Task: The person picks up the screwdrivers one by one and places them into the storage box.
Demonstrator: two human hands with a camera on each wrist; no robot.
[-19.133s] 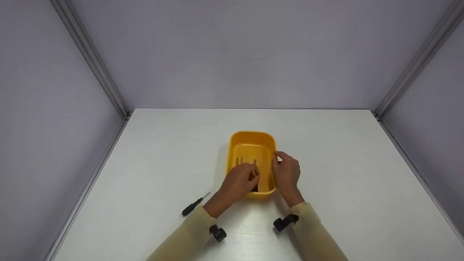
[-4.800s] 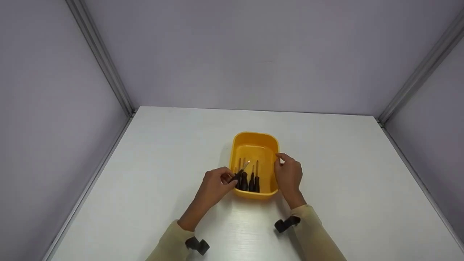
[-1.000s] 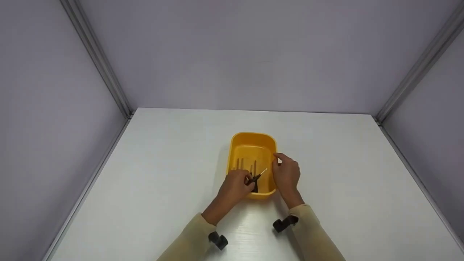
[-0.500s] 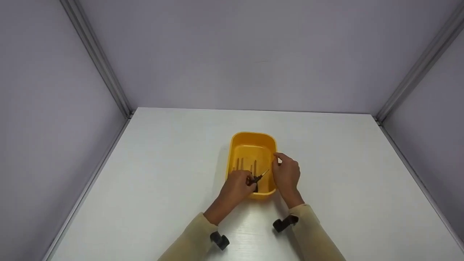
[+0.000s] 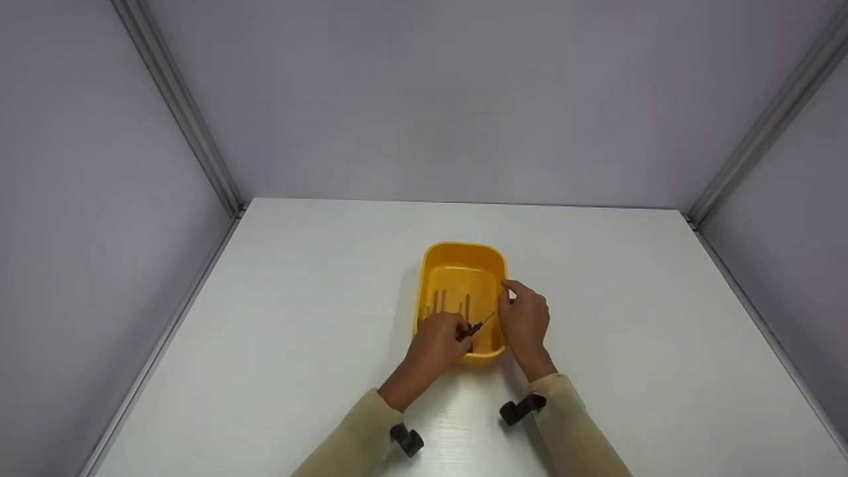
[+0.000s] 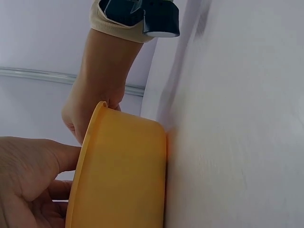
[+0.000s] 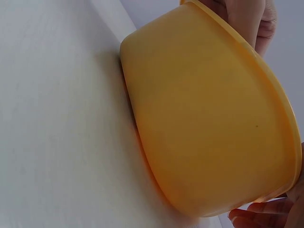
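A yellow plastic tub (image 5: 491, 260) stands on the white table (image 5: 298, 318). Several small black-handled screwdrivers (image 5: 442, 301) lie inside it, shafts pointing away from me. My left hand (image 5: 438, 343) reaches over the tub's near rim and pinches one small black screwdriver (image 5: 477, 325), its tip slanting up and right inside the tub. My right hand (image 5: 525, 318) grips the tub's right rim, thumb on the inner edge. In the wrist views the tub's outer wall (image 6: 128, 175) (image 7: 204, 128) fills the frame; the left hand (image 6: 23, 180) shows at its rim.
Grey-lilac walls with aluminium corner posts (image 5: 179, 106) enclose the table on three sides. Black wrist camera mounts (image 5: 405, 439) (image 5: 521, 408) sit on both beige sleeves near the table's front edge.
Over the last second the left hand has lowered the pinched screwdriver slightly deeper into the tub. The right hand has stayed on the rim. The screwdriver once lying on the table is gone from there.
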